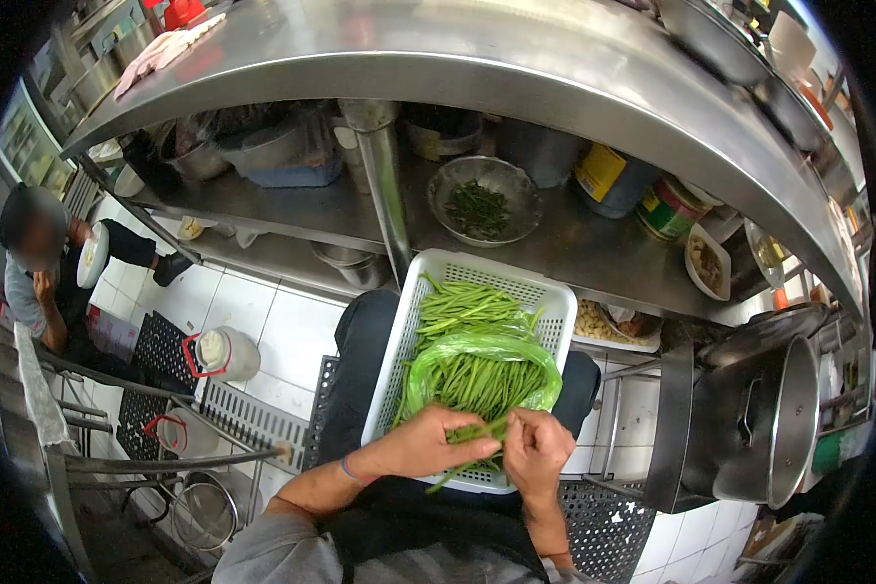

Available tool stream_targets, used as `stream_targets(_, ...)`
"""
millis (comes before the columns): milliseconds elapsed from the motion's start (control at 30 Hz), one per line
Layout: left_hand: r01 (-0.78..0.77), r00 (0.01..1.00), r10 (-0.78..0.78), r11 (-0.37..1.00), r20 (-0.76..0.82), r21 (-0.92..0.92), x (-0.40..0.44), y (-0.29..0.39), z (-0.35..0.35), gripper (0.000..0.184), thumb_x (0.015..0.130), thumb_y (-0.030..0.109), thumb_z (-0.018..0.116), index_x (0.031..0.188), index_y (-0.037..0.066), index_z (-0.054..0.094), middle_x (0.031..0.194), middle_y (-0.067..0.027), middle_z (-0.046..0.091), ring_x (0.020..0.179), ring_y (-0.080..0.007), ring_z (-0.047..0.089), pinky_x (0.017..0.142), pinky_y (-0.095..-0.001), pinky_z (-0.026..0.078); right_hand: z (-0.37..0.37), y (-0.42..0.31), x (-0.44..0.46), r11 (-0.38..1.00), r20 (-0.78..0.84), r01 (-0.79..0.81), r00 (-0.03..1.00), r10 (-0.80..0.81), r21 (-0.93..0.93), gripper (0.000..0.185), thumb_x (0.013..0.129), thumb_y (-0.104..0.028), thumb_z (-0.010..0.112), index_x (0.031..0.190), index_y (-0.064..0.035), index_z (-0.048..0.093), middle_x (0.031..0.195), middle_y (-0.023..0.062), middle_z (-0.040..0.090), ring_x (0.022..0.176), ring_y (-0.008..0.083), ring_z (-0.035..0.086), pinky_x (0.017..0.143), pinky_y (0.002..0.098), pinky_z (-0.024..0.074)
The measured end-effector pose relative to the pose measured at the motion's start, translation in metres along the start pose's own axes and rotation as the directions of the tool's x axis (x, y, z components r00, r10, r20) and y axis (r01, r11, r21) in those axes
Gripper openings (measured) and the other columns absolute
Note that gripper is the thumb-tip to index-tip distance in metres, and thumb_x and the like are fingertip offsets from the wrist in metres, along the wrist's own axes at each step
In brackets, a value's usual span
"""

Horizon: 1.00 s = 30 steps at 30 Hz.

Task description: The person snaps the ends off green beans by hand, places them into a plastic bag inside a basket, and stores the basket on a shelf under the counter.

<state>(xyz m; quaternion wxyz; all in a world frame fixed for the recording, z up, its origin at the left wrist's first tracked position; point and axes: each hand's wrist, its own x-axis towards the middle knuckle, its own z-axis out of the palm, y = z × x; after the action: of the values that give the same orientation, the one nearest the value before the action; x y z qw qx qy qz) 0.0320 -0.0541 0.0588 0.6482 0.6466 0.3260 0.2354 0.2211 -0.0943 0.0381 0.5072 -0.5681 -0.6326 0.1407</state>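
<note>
A white perforated basket (391,360) rests across the lap. Long green beans (467,310) lie loose in its far part, and a light green plastic bag (553,375) full of more beans sits in the middle. Over the basket's near end, my left hand (423,446), with a band at the wrist, holds green beans between thumb and fingers. Close beside it on the right, my right hand (537,450) pinches the end of a bean from that bunch. A few bean ends stick out below my left hand.
Ahead is a steel table (438,73) whose lower shelf holds a metal bowl of greens (479,209), tubs and cans. At right stands a large steel pot (759,423). On the left a seated person (39,253) holds a plate, near a white bucket (226,352).
</note>
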Motion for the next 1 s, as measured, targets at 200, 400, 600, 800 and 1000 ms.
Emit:
stream_targets(200,0.011,0.979,-0.036,0.992,-0.199,-0.127,0.002,0.005,0.008,0.023,0.094,0.022,0.068,0.098,-0.001,0.07,0.082,-0.0018,0.07,0.077,-0.0085,0.06,0.071,-0.0274,0.05,-0.004,0.024,0.001,0.121,0.345,-0.416,0.858,0.381,0.901,0.02,0.09,-0.016,0.061,0.082,0.0024,0.057,0.065,0.0058,0.051,0.049,0.0089,0.037,0.041,0.0251,0.0299)
stream_targets(400,0.057,0.946,-0.156,0.942,-0.283,-0.329,0.0,0.009,-0.002,0.024,0.096,0.02,0.066,0.103,-0.003,0.069,0.09,-0.0033,0.07,0.084,-0.0061,0.059,0.077,-0.0224,0.05,0.004,0.027,-0.01,0.015,0.578,-0.593,0.789,0.207,0.805,0.033,0.093,-0.026,0.055,0.089,0.0061,0.058,0.068,0.0059,0.045,0.049,0.0084,0.032,0.042,0.0257,0.0279)
stream_targets(600,-0.014,0.88,-0.18,0.915,-0.439,-0.404,0.002,0.0,0.0,0.024,0.096,0.021,0.066,0.101,-0.002,0.069,0.086,-0.0007,0.068,0.081,-0.0059,0.057,0.073,-0.0226,0.049,0.003,0.005,-0.012,0.613,0.725,-0.648,0.668,0.17,0.453,0.021,0.1,-0.012,0.054,0.106,0.0033,0.066,0.074,-0.003,0.054,0.064,0.0048,0.046,0.058,0.0222,0.0391)
stream_targets(800,-0.019,0.892,-0.118,0.955,-0.437,-0.296,0.001,-0.001,-0.001,0.022,0.095,0.019,0.067,0.102,-0.001,0.069,0.088,0.0,0.067,0.081,-0.005,0.056,0.072,-0.022,0.048,0.0,0.007,-0.017,0.52,0.708,-0.725,0.646,0.285,0.452,0.017,0.1,-0.013,0.057,0.097,0.0015,0.065,0.074,-0.0036,0.057,0.068,0.0041,0.048,0.06,0.0217,0.0399)
stream_targets(1000,-0.085,0.946,0.012,0.973,-0.325,-0.212,0.005,-0.005,0.006,0.02,0.094,0.016,0.068,0.102,-0.003,0.069,0.084,-0.0005,0.068,0.077,-0.0044,0.057,0.068,-0.022,0.049,0.003,0.01,-0.02,0.345,0.755,-0.801,0.587,0.292,0.489,0.017,0.101,-0.015,0.055,0.101,0.0003,0.063,0.073,-0.0057,0.052,0.064,0.0003,0.04,0.056,0.0182,0.032)
